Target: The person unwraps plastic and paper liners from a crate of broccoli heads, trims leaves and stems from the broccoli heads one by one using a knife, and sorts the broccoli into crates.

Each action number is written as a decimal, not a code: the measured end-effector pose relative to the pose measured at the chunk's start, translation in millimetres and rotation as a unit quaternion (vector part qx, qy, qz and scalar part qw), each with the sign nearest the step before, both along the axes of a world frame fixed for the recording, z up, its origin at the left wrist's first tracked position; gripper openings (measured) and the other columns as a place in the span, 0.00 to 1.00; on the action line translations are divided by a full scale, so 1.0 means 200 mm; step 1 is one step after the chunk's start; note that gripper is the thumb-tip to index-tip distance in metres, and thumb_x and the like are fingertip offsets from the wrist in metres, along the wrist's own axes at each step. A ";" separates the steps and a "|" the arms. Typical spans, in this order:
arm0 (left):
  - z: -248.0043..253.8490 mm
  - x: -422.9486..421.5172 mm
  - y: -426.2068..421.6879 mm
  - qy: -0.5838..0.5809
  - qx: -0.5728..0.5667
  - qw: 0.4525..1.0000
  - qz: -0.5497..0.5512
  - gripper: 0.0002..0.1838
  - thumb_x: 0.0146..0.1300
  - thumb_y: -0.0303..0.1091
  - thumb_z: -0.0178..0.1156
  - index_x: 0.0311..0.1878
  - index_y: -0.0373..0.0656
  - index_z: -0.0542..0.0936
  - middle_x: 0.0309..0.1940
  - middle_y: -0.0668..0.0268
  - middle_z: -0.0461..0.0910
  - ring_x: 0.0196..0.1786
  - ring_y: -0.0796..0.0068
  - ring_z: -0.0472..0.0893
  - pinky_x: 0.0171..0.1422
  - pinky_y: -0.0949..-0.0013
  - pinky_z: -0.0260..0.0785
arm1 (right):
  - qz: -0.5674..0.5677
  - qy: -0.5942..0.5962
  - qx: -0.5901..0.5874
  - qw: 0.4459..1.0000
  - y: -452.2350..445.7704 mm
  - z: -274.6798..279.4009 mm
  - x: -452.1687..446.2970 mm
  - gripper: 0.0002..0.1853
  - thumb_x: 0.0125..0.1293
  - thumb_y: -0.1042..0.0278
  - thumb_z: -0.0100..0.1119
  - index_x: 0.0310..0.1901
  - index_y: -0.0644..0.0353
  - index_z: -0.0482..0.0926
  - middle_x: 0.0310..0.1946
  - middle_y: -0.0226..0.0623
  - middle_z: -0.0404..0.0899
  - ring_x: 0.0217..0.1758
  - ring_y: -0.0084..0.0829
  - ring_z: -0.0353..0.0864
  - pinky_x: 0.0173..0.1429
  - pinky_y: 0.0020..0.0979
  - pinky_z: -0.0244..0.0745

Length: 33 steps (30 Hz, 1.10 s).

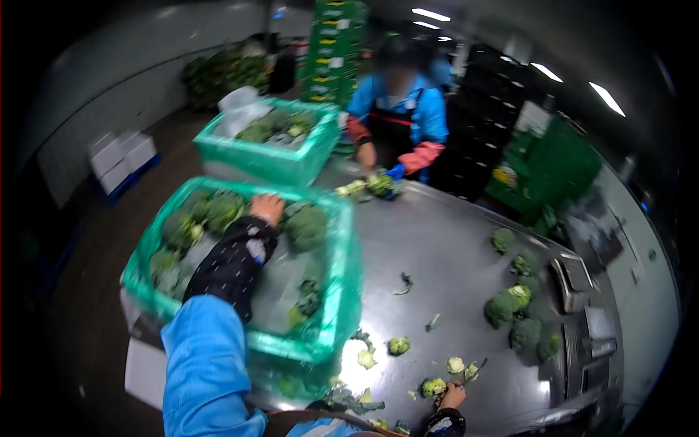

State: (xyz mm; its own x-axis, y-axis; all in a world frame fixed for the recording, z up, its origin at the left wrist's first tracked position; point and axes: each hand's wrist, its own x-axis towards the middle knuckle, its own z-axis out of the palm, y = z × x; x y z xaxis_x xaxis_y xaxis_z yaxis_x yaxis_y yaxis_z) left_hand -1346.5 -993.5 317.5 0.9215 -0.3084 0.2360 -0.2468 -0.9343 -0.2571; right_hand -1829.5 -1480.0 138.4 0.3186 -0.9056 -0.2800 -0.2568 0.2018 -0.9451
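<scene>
My left hand (268, 208) reaches into the near green-lined crate (341, 291), at its far wall. Its fingers bend down out of sight, so whether they grip anything is unclear. Broccoli heads (224, 211) lie left of this hand, and another broccoli head (305, 227) sits to its right. Low over the steel table, my right hand (451, 396) is closed around what looks like a small knife (477, 370), its thin dark blade pointing up and right. A cut broccoli piece (433, 387) and pale stem pieces (456, 365) lie beside that hand.
A second lined crate (207, 151) with broccoli stands behind. Across the steel table (408, 233), a co-worker (408, 109) in blue handles broccoli (380, 184). More broccoli heads (502, 309) lie at the right, near metal scales (574, 275). Leaf scraps (353, 399) litter the near edge.
</scene>
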 end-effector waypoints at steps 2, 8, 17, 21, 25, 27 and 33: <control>0.16 -0.07 -0.07 0.067 0.056 0.995 0.056 0.18 0.63 0.41 0.49 0.56 0.59 0.71 0.61 0.66 0.65 0.62 0.58 0.63 0.51 0.41 0.62 | 0.017 -0.008 -0.039 0.999 -0.04 -0.11 -0.04 0.03 0.55 0.77 0.51 0.30 0.57 0.69 0.10 0.30 0.64 0.07 0.24 0.62 0.10 0.29 0.54; 0.29 -0.44 0.03 0.075 0.111 0.991 0.017 0.42 0.37 0.43 0.71 0.60 0.53 0.64 0.54 0.58 0.69 0.60 0.54 0.67 0.51 0.44 0.66 | -0.079 0.018 -0.303 0.950 -0.35 -0.27 0.02 0.10 0.57 0.72 0.53 0.41 0.65 0.73 0.22 0.42 0.76 0.20 0.37 0.77 0.25 0.36 0.72; 0.23 -0.79 0.45 -0.039 -0.328 0.939 0.099 0.41 0.29 0.35 0.73 0.50 0.39 0.64 0.43 0.52 0.69 0.47 0.53 0.73 0.52 0.58 0.68 | 0.028 0.280 -0.308 0.909 -0.66 0.13 0.26 0.24 0.58 0.55 0.58 0.54 0.56 0.70 0.49 0.51 0.74 0.50 0.51 0.74 0.50 0.46 0.71; 0.43 -1.18 0.46 0.105 -0.622 0.775 0.015 0.32 0.45 0.33 0.64 0.55 0.42 0.65 0.46 0.59 0.72 0.50 0.61 0.75 0.55 0.60 0.69 | 0.080 0.304 -0.346 0.884 -1.02 0.07 0.28 0.26 0.56 0.48 0.58 0.56 0.48 0.72 0.51 0.49 0.71 0.51 0.50 0.74 0.51 0.46 0.72; 0.60 -1.69 -0.05 0.277 -0.853 0.443 0.009 0.29 0.59 0.39 0.51 0.65 0.44 0.61 0.56 0.60 0.70 0.55 0.63 0.74 0.59 0.58 0.68 | 0.221 0.234 -0.366 0.873 -1.03 -0.06 0.30 0.22 0.54 0.54 0.60 0.47 0.57 0.78 0.51 0.51 0.71 0.52 0.49 0.72 0.56 0.41 0.69; 0.53 -1.78 -0.20 0.297 -0.825 0.481 0.014 0.32 0.57 0.38 0.52 0.66 0.44 0.59 0.58 0.59 0.69 0.58 0.62 0.71 0.60 0.60 0.67 | 0.302 0.194 -0.380 0.853 -0.66 0.01 0.33 0.19 0.53 0.59 0.61 0.46 0.57 0.79 0.49 0.49 0.72 0.51 0.48 0.73 0.55 0.40 0.70; 0.27 -1.86 -0.90 0.401 -0.753 0.515 -0.077 0.35 0.48 0.29 0.58 0.64 0.45 0.62 0.52 0.59 0.68 0.53 0.67 0.72 0.58 0.68 0.66 | 0.457 -0.039 -0.161 0.874 0.58 -0.06 0.21 0.17 0.60 0.66 0.59 0.50 0.60 0.75 0.44 0.44 0.78 0.48 0.39 0.77 0.53 0.33 0.71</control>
State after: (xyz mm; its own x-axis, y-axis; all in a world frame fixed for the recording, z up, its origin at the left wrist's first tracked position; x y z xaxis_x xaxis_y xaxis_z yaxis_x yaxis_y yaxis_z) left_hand -1719.3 -1173.4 371.6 0.9007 -0.4166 -0.1230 0.1898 0.1228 0.9741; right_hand -1787.1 -1364.7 126.7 0.9571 -0.2896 -0.0027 -0.1033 -0.3327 -0.9374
